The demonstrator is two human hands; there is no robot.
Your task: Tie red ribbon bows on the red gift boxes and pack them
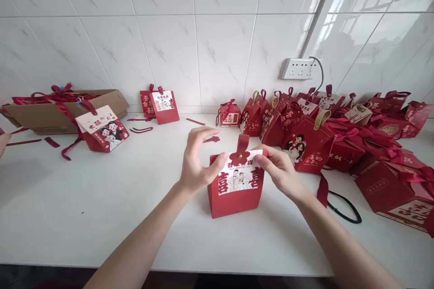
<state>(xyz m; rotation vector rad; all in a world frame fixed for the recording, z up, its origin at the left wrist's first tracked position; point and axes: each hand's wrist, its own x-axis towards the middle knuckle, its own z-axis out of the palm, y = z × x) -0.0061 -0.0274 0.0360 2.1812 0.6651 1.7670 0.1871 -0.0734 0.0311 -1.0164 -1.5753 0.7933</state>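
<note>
A red wedding gift box (233, 202) stands upright on the table in front of me, with a bride and groom and red characters on its white flap. A red strap loop (242, 143) with a flower-shaped tab and a gold stud rises from its top. My right hand (276, 167) grips the box's upper right corner, thumb on the front and fingers behind. At its upper left, my left hand (200, 160) has its thumb against the front, while the curved fingers stay apart above the edge.
Several finished red gift boxes (307, 144) crowd the right side, near a black cord loop (347, 207). A cardboard box (105, 101) of ribbons, a tilted gift box (103, 131) and another upright one (166, 110) are at left. A power strip (300, 69) hangs on the tiled wall. Another hand (3, 142) shows at the left edge.
</note>
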